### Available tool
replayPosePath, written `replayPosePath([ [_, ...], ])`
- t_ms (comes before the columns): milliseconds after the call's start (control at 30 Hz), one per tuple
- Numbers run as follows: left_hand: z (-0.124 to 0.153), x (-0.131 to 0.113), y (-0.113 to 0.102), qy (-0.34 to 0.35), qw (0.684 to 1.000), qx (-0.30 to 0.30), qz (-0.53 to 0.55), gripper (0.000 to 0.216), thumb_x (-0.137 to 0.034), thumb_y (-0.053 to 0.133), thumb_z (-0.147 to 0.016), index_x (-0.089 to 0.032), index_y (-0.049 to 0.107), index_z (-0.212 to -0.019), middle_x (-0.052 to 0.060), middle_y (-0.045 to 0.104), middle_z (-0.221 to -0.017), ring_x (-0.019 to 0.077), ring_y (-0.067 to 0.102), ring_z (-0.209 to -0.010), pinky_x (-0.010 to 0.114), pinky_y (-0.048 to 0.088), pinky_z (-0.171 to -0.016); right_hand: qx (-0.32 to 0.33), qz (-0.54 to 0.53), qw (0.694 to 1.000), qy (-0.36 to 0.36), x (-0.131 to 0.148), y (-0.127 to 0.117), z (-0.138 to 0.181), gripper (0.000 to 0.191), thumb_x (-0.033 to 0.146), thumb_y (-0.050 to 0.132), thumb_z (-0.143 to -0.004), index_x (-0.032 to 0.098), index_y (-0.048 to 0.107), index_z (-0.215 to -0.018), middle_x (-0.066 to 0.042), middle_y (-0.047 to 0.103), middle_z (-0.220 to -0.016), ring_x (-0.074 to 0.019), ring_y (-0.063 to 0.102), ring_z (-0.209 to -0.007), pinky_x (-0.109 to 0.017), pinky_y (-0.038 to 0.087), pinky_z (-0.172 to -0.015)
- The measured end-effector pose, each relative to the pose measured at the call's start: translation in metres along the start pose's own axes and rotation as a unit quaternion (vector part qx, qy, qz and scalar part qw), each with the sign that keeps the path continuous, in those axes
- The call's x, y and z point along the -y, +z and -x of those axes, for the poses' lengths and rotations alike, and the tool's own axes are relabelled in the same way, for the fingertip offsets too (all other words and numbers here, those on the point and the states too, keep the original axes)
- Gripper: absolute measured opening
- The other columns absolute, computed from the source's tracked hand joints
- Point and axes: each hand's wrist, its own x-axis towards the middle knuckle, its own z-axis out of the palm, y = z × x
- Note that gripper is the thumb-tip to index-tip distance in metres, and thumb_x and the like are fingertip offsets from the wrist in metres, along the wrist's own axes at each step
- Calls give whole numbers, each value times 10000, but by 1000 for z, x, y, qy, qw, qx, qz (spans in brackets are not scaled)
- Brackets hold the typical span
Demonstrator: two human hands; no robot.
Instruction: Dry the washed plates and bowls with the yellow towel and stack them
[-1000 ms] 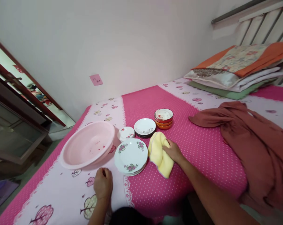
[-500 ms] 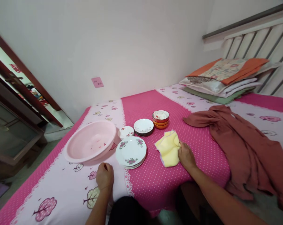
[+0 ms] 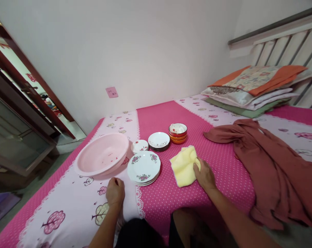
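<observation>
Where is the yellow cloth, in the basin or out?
Out. The right hand holds the yellow cloth, and plates stand between it and the basin.

Left hand (image 3: 115, 191) and right hand (image 3: 205, 174) bare, fingers ungloved. Left forearm (image 3: 105, 225), right forearm (image 3: 238, 217): bare out to frame edge. Black clothing (image 3: 136, 234) over lap, plain; cut and fabric too dim to tell.

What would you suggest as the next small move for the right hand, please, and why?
Perhaps the right hand could release the yellow cloth: it appears to rest on the bedspread, apart from the flowered plates, with only its right edge gripped.
</observation>
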Motion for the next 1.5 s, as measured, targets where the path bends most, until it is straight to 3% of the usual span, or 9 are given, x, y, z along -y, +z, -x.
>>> replayPosePath([
  [133, -1, 1, 1, 3, 1000, -3, -7, 280, -412, 638, -992, -162, 679, -1110, 55, 708, -1047, 193, 688, -896, 403, 593, -812, -1, -24, 1000, -1, 3, -3, 1, 479, 429, 486, -977, 118, 589, -1326, -202, 699, -1181, -332, 638, -1072, -493, 530, -962],
  [767, 5, 9, 1, 23, 999, -40, 12, 224, -361, 624, -1003, -163, 654, -904, -3, 657, -837, 156, 642, -761, 347, 562, -740, -2, -42, 999, 2, -3, 2, 5, 460, 465, 461, -967, 126, 619, -1235, -197, 720, -1068, -348, 670, -989, -538, 552, -921],
  [1133, 8, 9, 4, 20, 994, -51, 96, 253, -256, 523, -1009, -209, 530, -761, -22, 557, -752, 162, 517, -700, 316, 406, -681, 25, -69, 997, 34, -4, -3, 2, 549, 555, 448, -918, 115, 645, -1180, -229, 733, -1078, -382, 689, -1002, -574, 547, -939],
  [1267, 10, 7, 2, 12, 990, -48, 134, 276, -233, 485, -992, -236, 496, -717, 2, 579, -737, 183, 501, -702, 330, 342, -659, 29, -92, 993, 65, 1, -5, 0, 586, 587, 474, -877, 111, 660, -1164, -249, 735, -1099, -409, 686, -1026, -607, 529, -958],
  [1400, 11, 11, -1, -13, 985, -44, 169, 257, -262, 572, -976, -216, 555, -724, -17, 581, -706, 161, 511, -660, 313, 383, -644, 26, -134, 984, 117, 4, -8, 0, 591, 618, 556, -798, 143, 696, -1119, -223, 748, -1113, -414, 685, -1058, -594, 512, -1003],
  [1500, 5, 9, -4, -59, 974, -68, 210, 228, -364, 647, -976, -180, 639, -840, -22, 618, -766, 130, 552, -646, 295, 482, -638, 9, -175, 966, 189, 3, -9, -6, 580, 622, 601, -777, 157, 704, -1108, -195, 771, -1076, -385, 728, -970, -513, 589, -867],
])
